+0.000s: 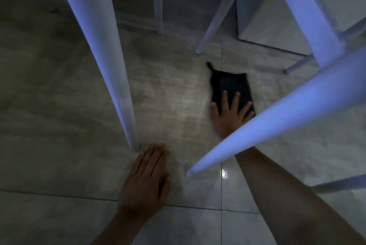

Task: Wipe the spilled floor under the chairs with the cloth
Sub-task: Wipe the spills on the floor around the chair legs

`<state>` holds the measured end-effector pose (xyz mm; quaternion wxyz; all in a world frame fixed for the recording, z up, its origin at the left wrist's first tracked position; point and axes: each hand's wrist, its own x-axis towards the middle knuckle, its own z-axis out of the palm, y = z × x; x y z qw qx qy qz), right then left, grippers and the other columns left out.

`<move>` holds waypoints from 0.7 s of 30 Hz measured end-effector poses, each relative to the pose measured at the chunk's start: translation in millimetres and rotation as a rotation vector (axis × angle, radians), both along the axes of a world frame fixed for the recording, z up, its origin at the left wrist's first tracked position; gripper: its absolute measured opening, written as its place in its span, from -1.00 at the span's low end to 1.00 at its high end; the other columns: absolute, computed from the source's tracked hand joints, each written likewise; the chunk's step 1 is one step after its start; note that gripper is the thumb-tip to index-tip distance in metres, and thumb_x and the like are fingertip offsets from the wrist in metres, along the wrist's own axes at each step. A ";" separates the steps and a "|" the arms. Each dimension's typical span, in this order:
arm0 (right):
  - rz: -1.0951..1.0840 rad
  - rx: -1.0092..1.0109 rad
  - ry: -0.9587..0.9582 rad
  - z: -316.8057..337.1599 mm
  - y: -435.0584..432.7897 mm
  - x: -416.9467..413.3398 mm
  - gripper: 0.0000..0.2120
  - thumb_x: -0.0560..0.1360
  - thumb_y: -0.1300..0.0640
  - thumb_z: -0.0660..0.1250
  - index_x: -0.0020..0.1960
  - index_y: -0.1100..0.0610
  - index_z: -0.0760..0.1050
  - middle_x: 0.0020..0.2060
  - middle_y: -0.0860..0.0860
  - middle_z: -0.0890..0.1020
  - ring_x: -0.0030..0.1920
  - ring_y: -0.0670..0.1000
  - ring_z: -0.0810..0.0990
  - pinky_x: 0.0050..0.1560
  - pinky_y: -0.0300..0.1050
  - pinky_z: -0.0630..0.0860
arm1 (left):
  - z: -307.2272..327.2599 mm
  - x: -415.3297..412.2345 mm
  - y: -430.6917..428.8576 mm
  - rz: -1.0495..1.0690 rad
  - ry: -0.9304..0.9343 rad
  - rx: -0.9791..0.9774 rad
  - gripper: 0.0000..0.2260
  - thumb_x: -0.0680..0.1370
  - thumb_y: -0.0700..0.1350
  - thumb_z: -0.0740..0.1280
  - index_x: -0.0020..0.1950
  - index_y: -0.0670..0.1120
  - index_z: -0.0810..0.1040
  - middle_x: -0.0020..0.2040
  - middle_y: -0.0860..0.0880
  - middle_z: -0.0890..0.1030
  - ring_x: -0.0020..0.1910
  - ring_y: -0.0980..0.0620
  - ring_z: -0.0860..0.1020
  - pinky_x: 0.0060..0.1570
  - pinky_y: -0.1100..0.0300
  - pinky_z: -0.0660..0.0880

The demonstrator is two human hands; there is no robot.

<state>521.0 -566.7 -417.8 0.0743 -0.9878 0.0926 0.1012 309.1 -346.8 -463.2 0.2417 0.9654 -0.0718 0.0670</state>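
A dark folded cloth (230, 84) with a small loop at its far corner lies flat on the grey tiled floor (59, 106) under the chairs. My right hand (229, 115) presses on the cloth's near edge with fingers spread; the wrist is hidden behind a white chair leg (277, 116). My left hand (146, 177) rests flat on the floor, fingers together, holding nothing, just right of the foot of another white chair leg (111, 62). A wet glint (224, 174) shows on the tile by the nearer chair leg's foot.
More white chair legs (215, 13) stand beyond the cloth, with rungs at the right (299, 64). A pale cabinet base (273, 26) sits at the back right. Tile joints cross the near floor.
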 end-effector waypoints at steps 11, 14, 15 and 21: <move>0.353 -0.008 -0.040 -21.8 -65.8 -165.0 -0.40 0.61 -0.33 0.02 0.61 -0.19 0.16 0.65 0.02 0.15 0.63 0.30 0.00 0.57 0.38 0.01 | -0.8 1.0 -1.9 -0.005 0.009 0.030 -0.44 0.59 -0.01 0.26 0.57 -0.16 0.37 0.63 -0.07 0.31 0.63 -0.05 0.25 0.61 -0.03 0.20; -0.012 -0.045 -0.083 -24.9 -93.4 -219.6 -0.36 0.56 -0.35 0.04 0.61 -0.26 0.08 0.66 -0.03 0.11 0.63 0.31 0.01 0.53 0.41 0.09 | 0.1 2.6 -1.6 -0.011 0.003 0.039 -0.46 0.60 0.00 0.24 0.56 -0.17 0.39 0.62 -0.08 0.33 0.62 -0.07 0.28 0.61 -0.03 0.19; -0.096 -0.046 -0.052 -22.0 -101.6 -231.3 -0.34 0.55 -0.36 0.03 0.62 -0.29 0.01 0.66 -0.02 0.09 0.62 0.32 0.03 0.50 0.44 0.11 | 0.0 2.6 -1.7 -0.014 0.007 0.040 -0.45 0.60 0.00 0.23 0.56 -0.16 0.38 0.62 -0.08 0.33 0.62 -0.07 0.28 0.60 -0.04 0.21; -0.196 -0.092 0.095 -10.9 -71.0 -286.4 -0.35 0.62 -0.36 -0.15 0.60 -0.09 0.22 0.61 0.15 0.23 0.53 0.45 0.22 0.39 0.51 0.23 | 0.7 1.4 -0.2 -0.018 0.033 0.026 -0.44 0.59 0.01 0.25 0.57 -0.15 0.37 0.62 -0.09 0.32 0.63 -0.07 0.25 0.58 -0.10 0.25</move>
